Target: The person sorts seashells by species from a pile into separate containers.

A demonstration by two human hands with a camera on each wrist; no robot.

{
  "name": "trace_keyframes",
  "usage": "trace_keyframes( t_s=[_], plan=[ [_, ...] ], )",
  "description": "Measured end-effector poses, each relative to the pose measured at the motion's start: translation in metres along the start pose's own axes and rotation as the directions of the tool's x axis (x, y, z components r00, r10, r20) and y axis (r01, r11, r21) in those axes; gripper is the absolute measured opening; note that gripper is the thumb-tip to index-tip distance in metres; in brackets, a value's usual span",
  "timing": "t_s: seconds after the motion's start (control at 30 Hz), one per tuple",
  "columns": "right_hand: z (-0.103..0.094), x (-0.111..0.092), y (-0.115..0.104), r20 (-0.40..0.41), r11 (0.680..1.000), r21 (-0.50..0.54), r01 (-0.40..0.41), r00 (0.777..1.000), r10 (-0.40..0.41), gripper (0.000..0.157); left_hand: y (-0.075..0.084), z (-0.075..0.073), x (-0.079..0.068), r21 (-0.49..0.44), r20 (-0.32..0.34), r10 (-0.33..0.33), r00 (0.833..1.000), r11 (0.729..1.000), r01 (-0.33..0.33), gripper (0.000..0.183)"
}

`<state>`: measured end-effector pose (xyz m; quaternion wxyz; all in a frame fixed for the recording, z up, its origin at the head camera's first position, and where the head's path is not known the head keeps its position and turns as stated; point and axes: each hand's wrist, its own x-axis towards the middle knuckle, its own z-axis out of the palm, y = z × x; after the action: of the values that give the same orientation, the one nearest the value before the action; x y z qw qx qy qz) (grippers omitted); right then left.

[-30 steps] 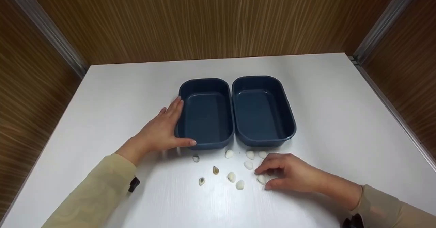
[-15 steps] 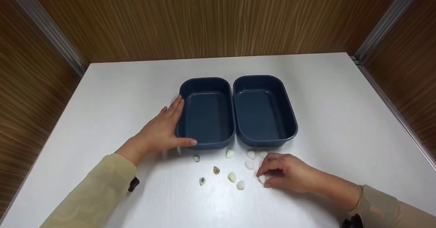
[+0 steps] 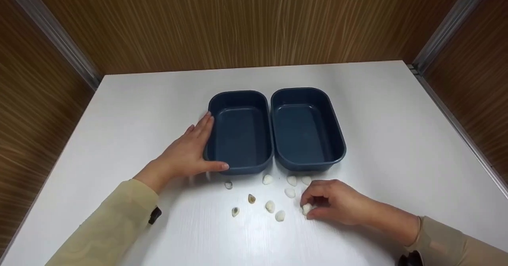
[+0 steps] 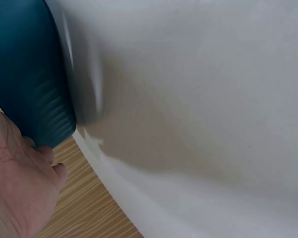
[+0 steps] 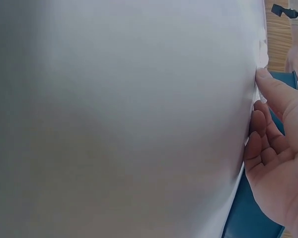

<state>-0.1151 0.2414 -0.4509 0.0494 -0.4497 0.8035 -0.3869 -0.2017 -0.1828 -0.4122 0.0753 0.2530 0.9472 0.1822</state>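
Observation:
In the head view my left hand rests with extended fingers along the left side of the left dark blue rectangular container. Its thumb lies across the container's front corner. My right hand pinches a white seashell between thumb and fingers, low over the white table. Close by lie other white seashells, one just to the left of the fingertips and another farther left. In the right wrist view the right hand has curled fingers, and the shell is hidden there.
A second dark blue container stands right beside the first. Several more shells lie in front of both, among them a brown one and a dark-marked one. Wood-grain panels close off the back and sides of the table.
The right thumb and fingers have drawn together on the white seashell, which now sits tilted between them. The left hand and both containers have stayed in place.

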Motion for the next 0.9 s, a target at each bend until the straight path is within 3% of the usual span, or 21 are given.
trace_keyframes(
  t_s=[0.53,0.9],
  plan=[
    [-0.0016,0.0018,-0.0020,0.000,0.999,-0.027,0.028,1.000,-0.028,0.027,-0.0004,-0.0004,-0.0004,-0.003,0.014,-0.012,1.000,1.000,0.012,0.137],
    [-0.0095,0.0074,-0.0069,0.016,0.998,-0.058,0.009,1.000,-0.008,0.021,-0.0008,0.0005,-0.0018,0.007,0.010,-0.003,1.000,1.000,0.003,0.137]
  ],
)
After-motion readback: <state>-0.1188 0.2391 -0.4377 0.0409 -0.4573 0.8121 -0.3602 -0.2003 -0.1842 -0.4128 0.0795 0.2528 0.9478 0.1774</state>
